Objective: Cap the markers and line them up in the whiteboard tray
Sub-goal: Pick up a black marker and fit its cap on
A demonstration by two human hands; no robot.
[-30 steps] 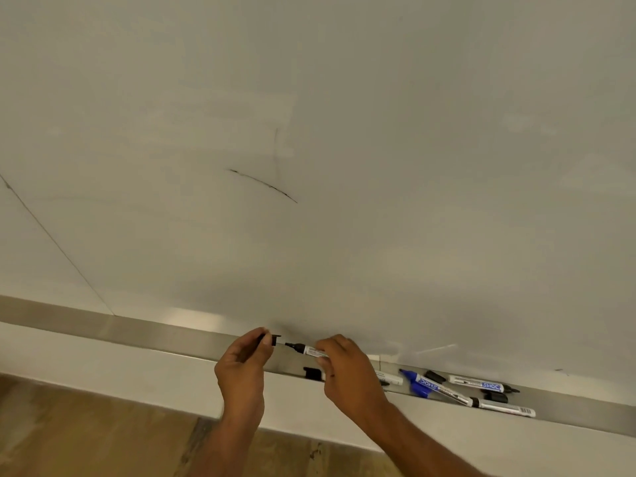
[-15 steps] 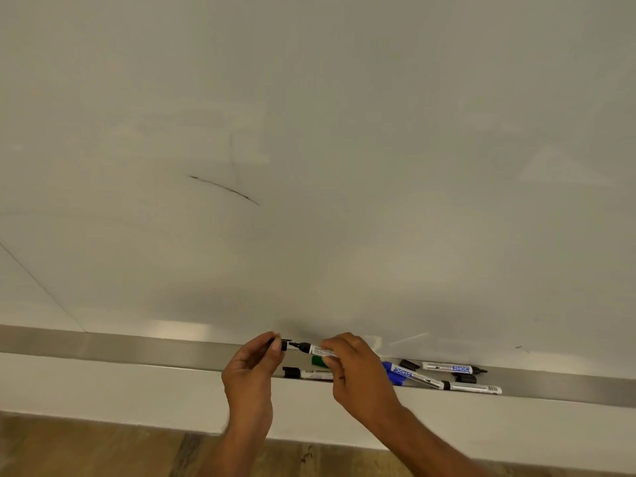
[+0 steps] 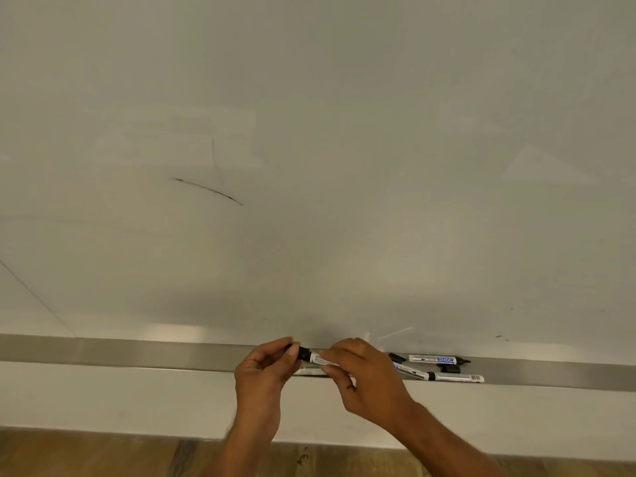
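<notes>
A white-barrelled black marker (image 3: 315, 357) is held just above the metal whiteboard tray (image 3: 137, 352). My right hand (image 3: 364, 380) grips its barrel. My left hand (image 3: 263, 376) pinches the black cap (image 3: 302, 352), which now sits on the marker's tip. Under my hands lies another marker (image 3: 309, 371), partly hidden. To the right in the tray lie a white marker with a blue label (image 3: 435, 359), a marker with a barcode (image 3: 457, 377), a blue-labelled marker (image 3: 409, 370) and loose black caps (image 3: 449, 368).
The large whiteboard (image 3: 344, 132) fills the view, with a short dark stroke (image 3: 206, 191) on it. A white ledge (image 3: 120, 397) runs below the tray, and wooden floor (image 3: 86, 456) shows beneath it. The tray stretches left of my hands.
My left hand brought the black cap rightward onto the marker's tip; earlier a gap showed between cap and nib. The view shifted a little.
</notes>
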